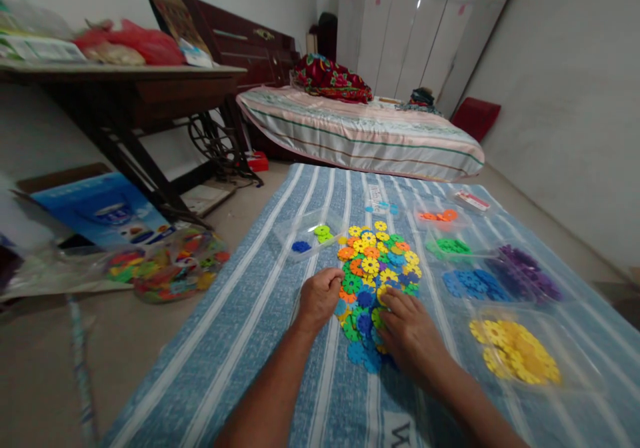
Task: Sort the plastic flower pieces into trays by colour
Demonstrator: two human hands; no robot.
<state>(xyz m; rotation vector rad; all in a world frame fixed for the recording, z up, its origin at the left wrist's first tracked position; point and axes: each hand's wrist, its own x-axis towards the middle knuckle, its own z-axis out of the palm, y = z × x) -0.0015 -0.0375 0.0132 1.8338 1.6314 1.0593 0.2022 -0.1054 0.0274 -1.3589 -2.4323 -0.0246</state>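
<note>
A loose pile (369, 268) of flat, notched, flower-shaped plastic discs lies between the fingers: at its left edge the left hand (320, 296) is curled closed, contents hidden, while over its right side the right hand (407, 321) bends its fingers onto a yellow disc (383, 293), grip unclear. Beneath the pile spreads striped cloth (240, 331); right of it sits a smooth, clear box (583, 368).

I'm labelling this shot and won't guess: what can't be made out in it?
All in the head view:
- Left hand: curled, hiding whether it holds anything.
- Pile of pieces: upper ones cover the lower.
- Right hand: covers whatever pieces lie beneath.
- Tablecloth lettering at the bottom: cut off by the frame edge.
</note>
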